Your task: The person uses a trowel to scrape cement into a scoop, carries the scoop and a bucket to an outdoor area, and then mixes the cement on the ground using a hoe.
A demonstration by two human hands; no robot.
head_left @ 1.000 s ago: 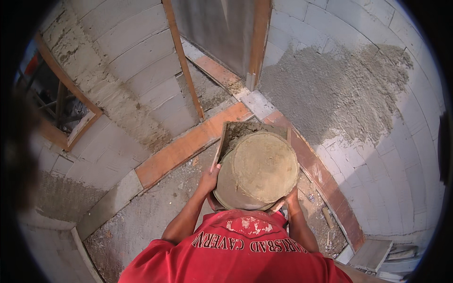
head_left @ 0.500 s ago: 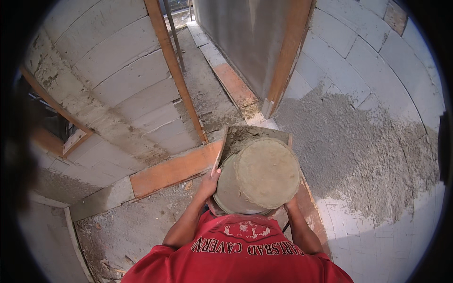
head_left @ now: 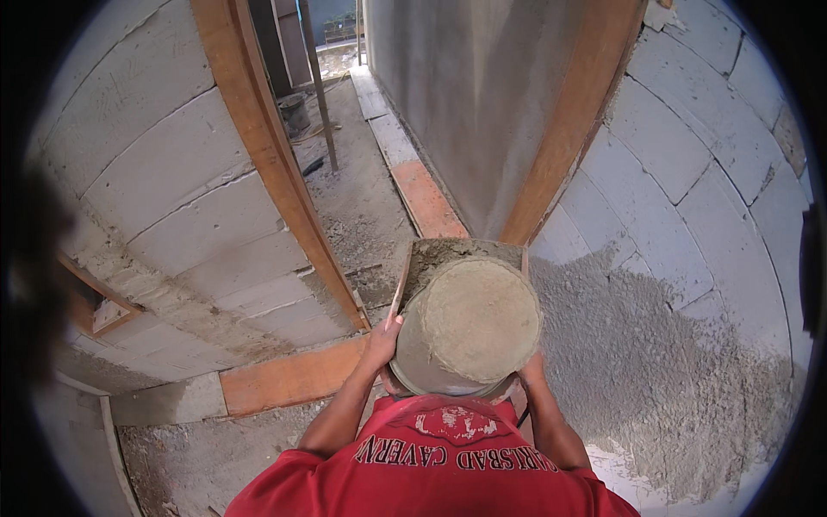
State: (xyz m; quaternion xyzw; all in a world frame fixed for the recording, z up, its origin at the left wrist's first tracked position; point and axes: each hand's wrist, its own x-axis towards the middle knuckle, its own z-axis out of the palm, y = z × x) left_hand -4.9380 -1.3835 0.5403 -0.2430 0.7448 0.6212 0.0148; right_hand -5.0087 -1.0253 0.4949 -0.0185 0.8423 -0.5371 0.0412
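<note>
Held in front of my body is a shallow mortar tray (head_left: 397,289) with raised side edges and wet grey mortar (head_left: 448,249) along its far end. On it sits a mortar-caked bucket (head_left: 482,320), which looks turned upside down, its round bottom facing up. My left hand (head_left: 382,344) is closed on the tray's left side, thumb over the edge. At the opposite side, my right hand (head_left: 531,367) is wrapped round the tray beside the bucket, its fingers mostly hidden underneath.
Ahead is a doorway between a left wooden post (head_left: 274,164) and a right one (head_left: 564,129). A low orange-and-grey sill (head_left: 293,376) runs along the left. Rough wet plaster (head_left: 629,345) covers part of the right block wall. Beyond stand a thin pole (head_left: 319,86) and a dark bucket (head_left: 294,114).
I have come closer to the doorway, and more of the passage beyond shows. Both hands keep the same hold on the tray, with the bucket still on it.
</note>
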